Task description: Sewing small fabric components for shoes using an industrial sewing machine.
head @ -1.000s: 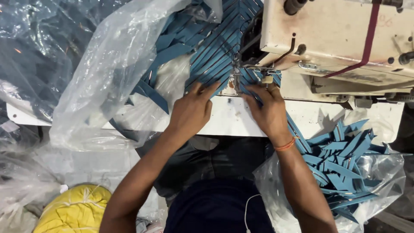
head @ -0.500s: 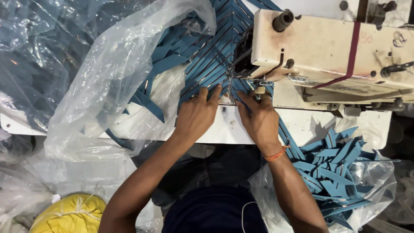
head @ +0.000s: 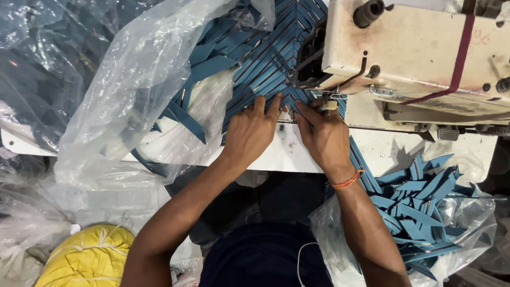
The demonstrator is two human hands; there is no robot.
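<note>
The sewing machine (head: 419, 58) is cut off by the top and right edges. Its needle, just beside the machine's head, is hidden behind both hands' fingertips (head: 276, 103). The yellow bundle (head: 87, 258) runs off the bottom edge.

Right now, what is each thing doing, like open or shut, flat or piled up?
Left hand: flat on the blue fabric, fingers spread, no grip closed.
Right hand: pressing blue fabric beside the needle, fingers extended.
Blue fabric strips: chained in a row, fanned out behind the machine.
Sewing machine: upright on the table; running or not, cannot tell.
Right bag: open, heaped with blue pieces.
Clear plastic sheet: crumpled, draped over the table.
Yellow bundle: tied, on the floor.
</note>
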